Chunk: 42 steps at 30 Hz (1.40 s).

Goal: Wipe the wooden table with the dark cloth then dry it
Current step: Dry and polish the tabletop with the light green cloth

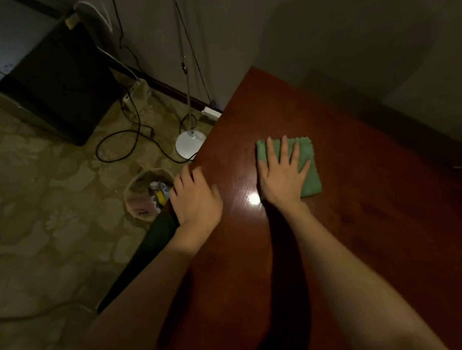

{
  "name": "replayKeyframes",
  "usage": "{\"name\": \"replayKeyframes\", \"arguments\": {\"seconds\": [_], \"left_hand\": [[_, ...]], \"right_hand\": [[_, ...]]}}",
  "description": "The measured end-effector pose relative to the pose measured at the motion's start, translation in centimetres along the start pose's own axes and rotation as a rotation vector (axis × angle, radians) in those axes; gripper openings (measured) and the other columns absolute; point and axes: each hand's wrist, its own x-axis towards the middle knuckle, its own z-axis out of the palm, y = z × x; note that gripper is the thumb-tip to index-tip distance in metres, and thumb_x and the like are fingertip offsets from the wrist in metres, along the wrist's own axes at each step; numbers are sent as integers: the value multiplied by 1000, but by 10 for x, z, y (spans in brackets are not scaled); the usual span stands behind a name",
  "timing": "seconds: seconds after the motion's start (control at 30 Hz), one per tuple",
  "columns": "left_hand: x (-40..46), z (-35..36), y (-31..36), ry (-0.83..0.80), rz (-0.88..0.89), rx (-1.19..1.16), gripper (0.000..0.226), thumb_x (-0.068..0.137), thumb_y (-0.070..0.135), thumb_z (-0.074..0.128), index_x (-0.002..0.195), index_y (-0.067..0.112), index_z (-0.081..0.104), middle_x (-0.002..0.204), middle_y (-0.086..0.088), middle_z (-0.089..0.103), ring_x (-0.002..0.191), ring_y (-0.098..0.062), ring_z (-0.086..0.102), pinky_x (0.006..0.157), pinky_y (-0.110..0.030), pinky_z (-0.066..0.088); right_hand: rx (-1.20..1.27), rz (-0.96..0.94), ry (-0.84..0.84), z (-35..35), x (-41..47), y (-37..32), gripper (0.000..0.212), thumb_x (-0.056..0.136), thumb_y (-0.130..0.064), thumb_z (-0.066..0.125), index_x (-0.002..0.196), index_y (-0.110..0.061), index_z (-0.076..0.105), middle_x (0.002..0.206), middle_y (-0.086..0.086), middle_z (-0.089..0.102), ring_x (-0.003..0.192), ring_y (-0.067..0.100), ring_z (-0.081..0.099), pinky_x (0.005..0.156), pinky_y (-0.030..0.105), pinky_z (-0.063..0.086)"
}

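Observation:
A glossy reddish-brown wooden table (357,222) fills the right half of the view. A folded green cloth (306,151) lies flat on it toward the far side. My right hand (283,173) presses palm-down on the cloth with fingers spread, covering its left part. My left hand (195,197) rests on the table's left edge with its fingers curled over the rim, holding nothing. A bright light spot reflects off the tabletop between the two hands.
Left of the table, on patterned carpet, stand a waste bin (147,196) with rubbish, a white round lamp base (190,145) with its pole, loose black cables (126,141) and a dark cabinet (61,84). A wall runs behind the table.

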Motion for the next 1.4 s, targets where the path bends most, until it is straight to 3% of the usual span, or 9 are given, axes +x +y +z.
{"name": "replayKeyframes", "arguments": {"seconds": [0.17, 0.27, 0.47, 0.6, 0.77, 0.87, 1.1, 1.3, 1.4], "left_hand": [[27, -2, 11, 78, -75, -83, 39, 93, 30, 46, 125, 9, 43, 125, -13, 50, 114, -29, 46, 91, -44, 39], [38, 2, 13, 113, -71, -107, 35, 94, 29, 44, 121, 8, 46, 118, -13, 53, 108, -28, 49, 85, -43, 43], [61, 3, 15, 122, -53, -154, 31, 98, 31, 36, 110, 7, 51, 109, -12, 55, 98, -29, 53, 73, -41, 42], [61, 6, 6, 91, -87, -139, 33, 99, 31, 30, 102, 6, 51, 100, -17, 61, 87, -36, 58, 70, -40, 39], [62, 5, 11, 37, -111, -72, 29, 100, 29, 26, 107, 8, 46, 97, -21, 65, 89, -41, 60, 66, -37, 33], [62, 6, 11, 57, -112, -60, 28, 100, 28, 27, 107, 9, 46, 94, -20, 66, 88, -40, 61, 65, -36, 34], [63, 2, 15, 26, -118, -41, 28, 101, 28, 25, 109, 9, 44, 87, -12, 60, 82, -35, 61, 64, -33, 36], [62, 5, 12, 105, -91, -97, 28, 100, 25, 29, 107, 6, 48, 90, -18, 64, 83, -39, 61, 64, -35, 34], [64, 9, 10, 145, -74, -112, 25, 99, 23, 31, 100, 5, 49, 76, -17, 63, 72, -37, 62, 60, -33, 33]], "right_hand": [[-61, -139, 44, 32, -127, -6, 56, 93, -50, 25, 144, -28, 30, 151, 10, 29, 139, 35, 20, 104, 63, 13], [-75, -177, 40, 30, -123, -3, 56, 92, -51, 28, 143, -28, 34, 148, 9, 35, 136, 35, 24, 102, 64, 17], [-58, -105, -4, -5, 11, 9, 54, 97, -53, 13, 148, -37, 8, 158, 1, 3, 144, 28, -3, 108, 60, -5], [-52, -59, -17, -18, 57, 4, 58, 96, -52, 12, 149, -32, -1, 158, 5, -8, 143, 32, -10, 108, 64, -4], [-171, -507, 61, 8, -8, -26, 58, 91, -48, 25, 144, -26, 31, 151, 15, 29, 137, 40, 27, 100, 70, 20], [-165, -654, 12, 4, 14, -31, 54, 91, -47, 27, 142, -31, 34, 150, 10, 33, 136, 37, 30, 100, 68, 21], [-82, -243, 41, -27, 152, -45, 53, 98, -49, 14, 148, -36, 8, 158, 3, 2, 144, 30, -3, 108, 62, -2], [-126, -690, 83, 2, 61, -68, 52, 93, -44, 26, 143, -32, 33, 151, 7, 30, 138, 34, 25, 105, 64, 16], [-103, -627, 47, -3, 62, -44, 54, 91, -45, 24, 141, -33, 36, 150, 3, 35, 137, 32, 30, 105, 62, 19]]}}
